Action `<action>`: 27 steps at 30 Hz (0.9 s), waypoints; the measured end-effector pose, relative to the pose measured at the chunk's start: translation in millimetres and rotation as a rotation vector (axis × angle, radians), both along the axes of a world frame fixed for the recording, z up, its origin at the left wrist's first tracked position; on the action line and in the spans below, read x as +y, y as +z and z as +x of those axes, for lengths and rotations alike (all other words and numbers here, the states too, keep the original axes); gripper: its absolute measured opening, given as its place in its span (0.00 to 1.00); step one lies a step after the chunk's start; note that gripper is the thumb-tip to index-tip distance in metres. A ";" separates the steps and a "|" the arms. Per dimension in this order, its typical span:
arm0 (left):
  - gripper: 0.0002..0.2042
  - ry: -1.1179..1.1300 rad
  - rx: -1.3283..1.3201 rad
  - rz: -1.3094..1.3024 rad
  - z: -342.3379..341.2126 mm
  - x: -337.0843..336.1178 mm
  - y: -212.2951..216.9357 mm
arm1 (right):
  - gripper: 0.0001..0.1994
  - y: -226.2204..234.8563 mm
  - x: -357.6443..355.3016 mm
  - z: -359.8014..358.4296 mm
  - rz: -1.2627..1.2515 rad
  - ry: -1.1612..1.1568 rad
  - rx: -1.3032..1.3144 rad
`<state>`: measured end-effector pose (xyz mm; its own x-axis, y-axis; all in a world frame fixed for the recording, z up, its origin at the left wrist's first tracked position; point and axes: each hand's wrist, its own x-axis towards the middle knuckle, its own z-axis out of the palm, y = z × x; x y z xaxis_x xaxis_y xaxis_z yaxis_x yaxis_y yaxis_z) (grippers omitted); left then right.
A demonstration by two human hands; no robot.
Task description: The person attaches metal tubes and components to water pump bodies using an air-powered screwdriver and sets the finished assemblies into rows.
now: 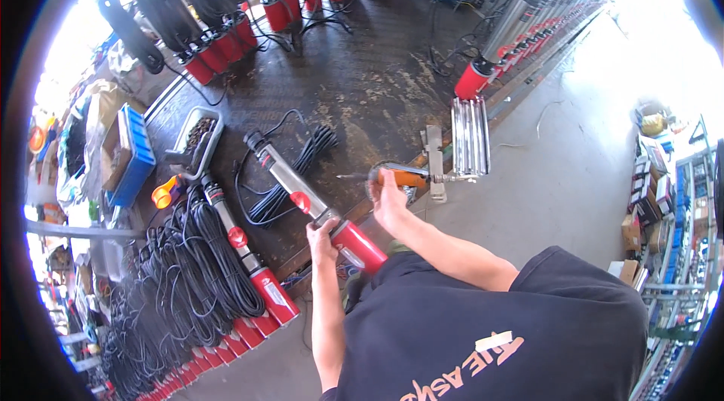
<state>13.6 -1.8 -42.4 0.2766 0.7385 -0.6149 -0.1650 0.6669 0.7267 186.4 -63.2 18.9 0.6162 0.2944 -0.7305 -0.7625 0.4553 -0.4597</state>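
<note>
A submersible pump with a silver body and red end lies slanted across the front edge of the dark workbench. My left hand is closed around it, just above the red section. To its right, my right hand has its fingers curled at an orange tool. A thin metal shaft points left from beside these fingers, over the bench. Blur around the fingertips hides the exact grip. A coiled black cable lies under and beside the pump.
Several pumps with bundled black cables lie at the left. An open tub of small dark parts and a blue crate sit beyond them. More red-ended pumps line the far edge. Shiny metal strips lie at the right edge.
</note>
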 end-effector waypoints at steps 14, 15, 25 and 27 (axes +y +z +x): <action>0.28 0.014 -0.063 -0.006 -0.7 2.0 -3.6 | 0.26 97.2 28.1 -23.2 0.230 0.282 -1.178; 0.28 0.005 -0.038 -0.007 1.0 1.7 0.4 | 0.26 94.4 26.9 -24.1 0.303 0.321 -1.212; 0.30 0.001 -0.025 -0.027 -1.1 -1.1 2.1 | 0.11 36.1 23.0 -39.4 0.268 0.586 -0.934; 0.30 -0.002 -0.021 -0.020 -0.8 -0.7 0.6 | 0.12 30.0 24.9 -38.2 0.266 0.540 -0.907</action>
